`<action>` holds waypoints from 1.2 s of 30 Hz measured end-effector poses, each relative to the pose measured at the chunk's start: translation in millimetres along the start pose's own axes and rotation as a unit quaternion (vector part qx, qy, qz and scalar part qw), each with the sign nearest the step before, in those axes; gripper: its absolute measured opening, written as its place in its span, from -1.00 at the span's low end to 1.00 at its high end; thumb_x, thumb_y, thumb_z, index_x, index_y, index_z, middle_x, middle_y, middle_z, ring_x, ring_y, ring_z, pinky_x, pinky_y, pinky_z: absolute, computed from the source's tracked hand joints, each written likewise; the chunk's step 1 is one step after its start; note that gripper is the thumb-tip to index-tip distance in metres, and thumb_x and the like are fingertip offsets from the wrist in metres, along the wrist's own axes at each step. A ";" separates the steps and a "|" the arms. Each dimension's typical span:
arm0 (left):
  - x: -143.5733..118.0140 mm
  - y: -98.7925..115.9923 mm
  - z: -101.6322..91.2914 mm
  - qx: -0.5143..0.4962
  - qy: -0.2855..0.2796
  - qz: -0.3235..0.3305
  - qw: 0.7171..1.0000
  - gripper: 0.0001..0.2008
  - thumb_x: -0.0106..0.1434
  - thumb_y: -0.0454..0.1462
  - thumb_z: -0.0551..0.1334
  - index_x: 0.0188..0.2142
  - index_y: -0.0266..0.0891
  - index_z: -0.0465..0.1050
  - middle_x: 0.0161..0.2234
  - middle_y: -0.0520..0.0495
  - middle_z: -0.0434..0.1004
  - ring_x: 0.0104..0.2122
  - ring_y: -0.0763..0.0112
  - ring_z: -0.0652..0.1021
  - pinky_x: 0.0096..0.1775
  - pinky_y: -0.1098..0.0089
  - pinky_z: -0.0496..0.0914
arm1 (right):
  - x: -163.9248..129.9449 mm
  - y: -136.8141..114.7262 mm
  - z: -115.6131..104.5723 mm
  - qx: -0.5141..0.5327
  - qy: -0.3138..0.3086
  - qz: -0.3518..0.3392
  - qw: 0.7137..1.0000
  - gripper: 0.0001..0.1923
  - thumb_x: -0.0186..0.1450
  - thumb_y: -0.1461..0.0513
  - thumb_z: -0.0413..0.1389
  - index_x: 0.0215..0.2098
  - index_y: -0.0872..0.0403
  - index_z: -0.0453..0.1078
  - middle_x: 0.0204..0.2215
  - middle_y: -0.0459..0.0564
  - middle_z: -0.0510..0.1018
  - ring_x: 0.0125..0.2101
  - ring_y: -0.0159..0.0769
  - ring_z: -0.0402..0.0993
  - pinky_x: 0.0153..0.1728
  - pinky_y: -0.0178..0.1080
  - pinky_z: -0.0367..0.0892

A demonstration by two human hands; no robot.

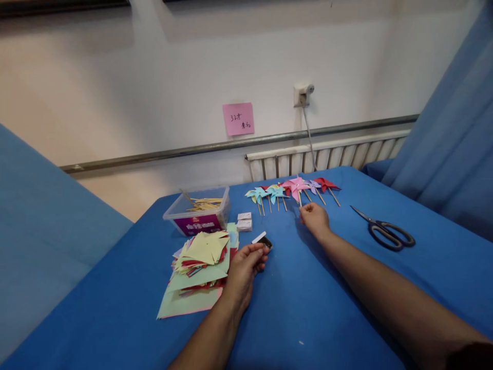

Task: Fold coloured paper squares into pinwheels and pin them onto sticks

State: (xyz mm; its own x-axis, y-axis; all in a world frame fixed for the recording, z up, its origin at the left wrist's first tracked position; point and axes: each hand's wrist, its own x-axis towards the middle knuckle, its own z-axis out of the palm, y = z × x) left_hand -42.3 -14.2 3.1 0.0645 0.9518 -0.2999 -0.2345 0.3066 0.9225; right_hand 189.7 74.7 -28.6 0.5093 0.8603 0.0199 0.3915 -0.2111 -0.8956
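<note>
Pinching with the right grip, thumb and fingers closed on the lower stick of a pink pinwheel at twelve o'clock, taking the wall side as twelve. Held low, likely to spare the paper vanes from creasing. To either side, other pinwheels from eleven to one, vanes toward the wall and sticks nearer, perhaps for easy picking up. Near the clock centre, left grip with fingers drawn together at a small open box; cannot tell whether pinching anything small. At ten, a clear tub of wooden sticks, probably contained against rolling. At nine, stacked cut paper, handy for the left side. At three, scissors flat on the blue-covered tabletop, handles nearer the body, perhaps for ready grasping.
</note>
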 end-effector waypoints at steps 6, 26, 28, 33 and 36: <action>3.4 -4.6 -4.1 0.027 -0.008 -0.008 1.000 -0.76 0.06 -0.29 0.32 -0.26 -0.32 0.46 -0.32 -0.15 0.59 -0.45 0.49 0.48 -0.39 0.45 0.33 | 36.1 -2.3 5.1 -0.139 0.020 0.036 0.989 -0.78 0.22 0.13 0.04 -0.41 0.07 0.47 -0.45 0.07 0.59 -0.33 -0.16 0.54 -0.30 -0.24 0.32; 5.7 -4.6 -4.9 0.066 -0.018 -0.008 0.998 -0.76 0.02 -0.26 0.34 -0.29 -0.31 0.47 -0.37 -0.14 0.60 -0.48 0.48 0.47 -0.41 0.44 0.32 | 42.4 -10.6 29.5 -0.297 -0.017 0.017 0.954 -0.71 0.31 0.12 -0.04 -0.18 0.03 0.47 -0.21 0.11 0.60 -0.16 -0.11 0.53 -0.21 -0.18 0.37; 5.7 -4.5 -4.8 0.069 -0.020 -0.007 0.997 -0.75 0.02 -0.26 0.35 -0.29 -0.31 0.47 -0.37 -0.14 0.59 -0.49 0.48 0.47 -0.41 0.44 0.32 | 41.8 -10.5 31.8 -0.308 -0.022 0.005 0.951 -0.71 0.30 0.14 -0.03 -0.15 0.05 0.46 -0.19 0.14 0.59 -0.14 -0.09 0.53 -0.19 -0.16 0.37; 7.0 -4.9 -5.3 0.075 -0.025 -0.009 0.997 -0.76 0.01 -0.26 0.34 -0.30 -0.30 0.47 -0.38 -0.14 0.59 -0.50 0.48 0.47 -0.41 0.44 0.32 | 40.6 -10.5 34.3 -0.324 -0.029 -0.019 0.945 -0.69 0.32 0.15 -0.06 -0.14 0.07 0.46 -0.18 0.17 0.59 -0.13 -0.07 0.53 -0.17 -0.14 0.37; 8.3 -5.1 -6.3 0.080 -0.027 -0.010 0.996 -0.76 0.01 -0.25 0.35 -0.31 -0.30 0.47 -0.38 -0.14 0.59 -0.49 0.48 0.47 -0.41 0.44 0.32 | 40.8 -11.8 35.9 -0.328 -0.029 -0.027 0.944 -0.67 0.34 0.13 -0.08 -0.12 0.07 0.46 -0.19 0.18 0.59 -0.13 -0.07 0.54 -0.17 -0.13 0.37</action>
State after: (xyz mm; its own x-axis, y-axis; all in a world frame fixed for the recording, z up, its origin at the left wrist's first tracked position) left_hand -46.7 -7.9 -5.7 0.1203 0.9431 -0.3101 -0.0749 0.3201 0.9444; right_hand 178.3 128.9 -33.2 0.4394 0.8981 0.0170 0.8159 -0.3911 -0.4257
